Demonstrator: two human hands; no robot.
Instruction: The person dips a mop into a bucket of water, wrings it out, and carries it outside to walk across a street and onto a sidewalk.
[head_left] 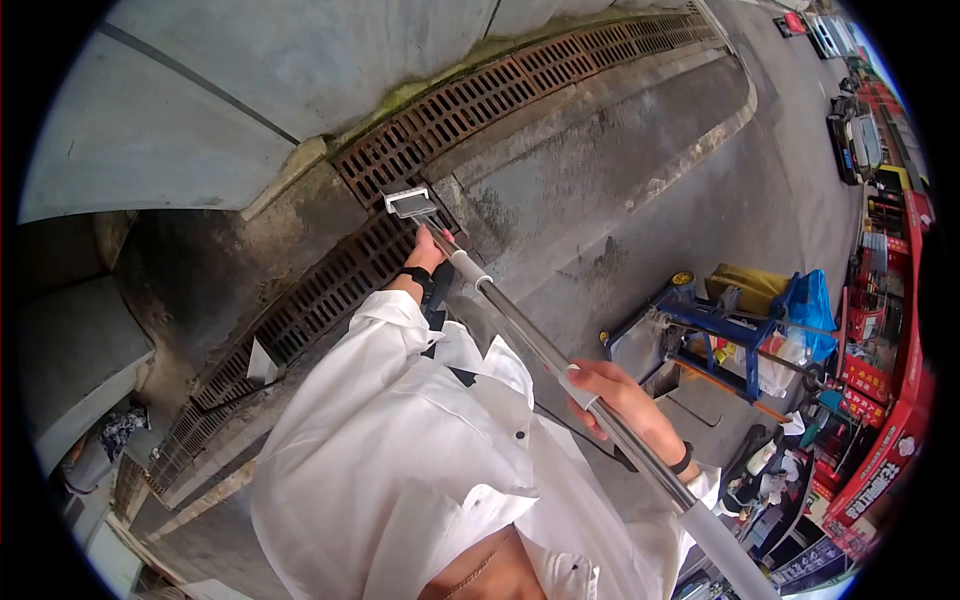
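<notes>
A long metal pole with pale sleeves runs diagonally from the lower right up to a flat scraper-like head at the upper middle. Close below that head, my left hand is closed around the pole's narrow end. Further down the shaft, near a pale collar, my right hand wraps round the pole, its thumb lying along the top. The head is over a rusty drain grate; whether it touches the metal cannot be made out.
Concrete wall panels stand beyond the grate. To the right are a blue metal cart, a blue plastic bag and red shopfronts. A dark car is parked at the upper right.
</notes>
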